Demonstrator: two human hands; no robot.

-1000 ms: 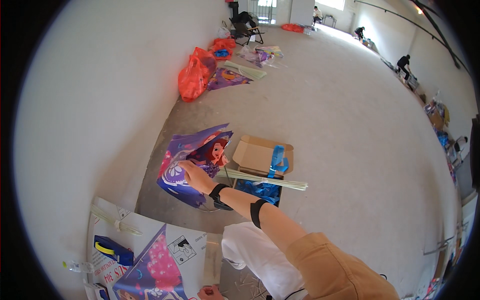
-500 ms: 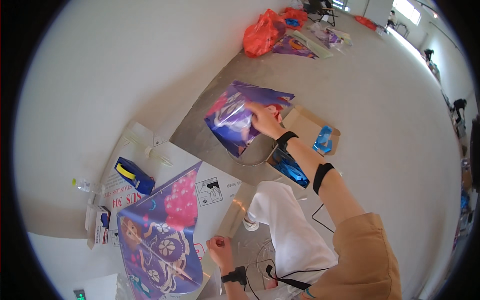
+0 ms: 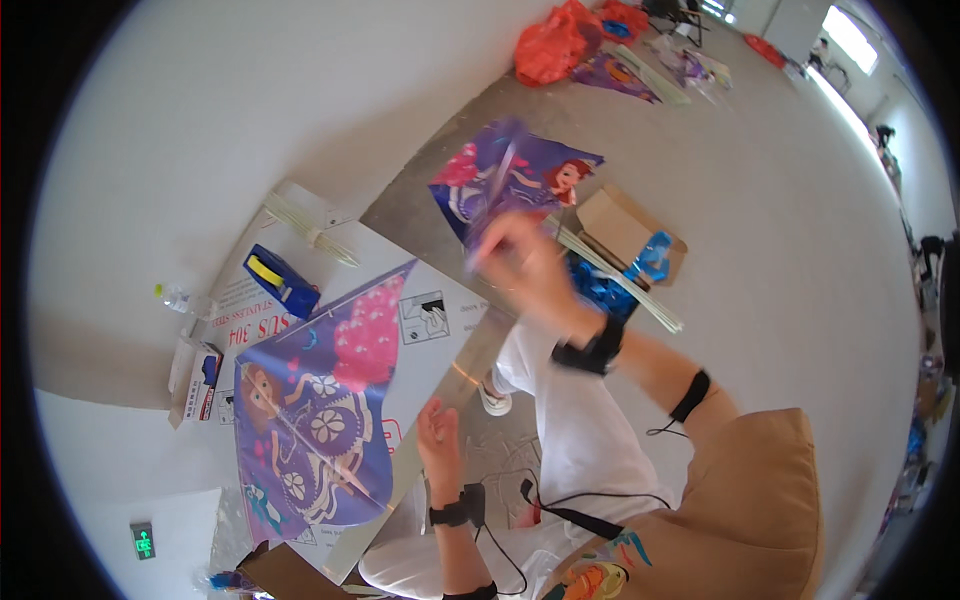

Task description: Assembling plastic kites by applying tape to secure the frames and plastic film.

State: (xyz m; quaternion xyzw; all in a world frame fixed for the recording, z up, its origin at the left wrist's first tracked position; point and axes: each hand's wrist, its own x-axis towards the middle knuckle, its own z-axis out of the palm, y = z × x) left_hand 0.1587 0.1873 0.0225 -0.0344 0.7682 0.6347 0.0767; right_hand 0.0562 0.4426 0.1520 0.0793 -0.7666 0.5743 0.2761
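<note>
My right hand (image 3: 525,265) is smeared by motion. Its fingers seem closed on a purple kite sheet (image 3: 497,185), seen nearly edge-on as a blurred streak. Under it on the floor lies a pile of printed kite sheets (image 3: 568,180) with a red-haired cartoon figure. My left hand (image 3: 438,437) is raised by the near edge of the low table, its fingers curled and nothing visible in them. To its left, a purple and pink kite (image 3: 330,415) is spread flat on the cardboard-topped table (image 3: 450,285), with a thin line down its middle.
On the table are a blue tape dispenser (image 3: 283,282), a bundle of pale thin sticks (image 3: 310,230), a small box (image 3: 205,385) and a bottle (image 3: 180,298). More sticks (image 3: 625,280) lie across an open carton (image 3: 625,230) with blue material. Red bags (image 3: 555,45) sit along the wall.
My right hand has drawn back toward me from the pile with a kite sheet, uncovering another printed sheet. My left hand has risen slightly off the table edge. The view has shifted.
</note>
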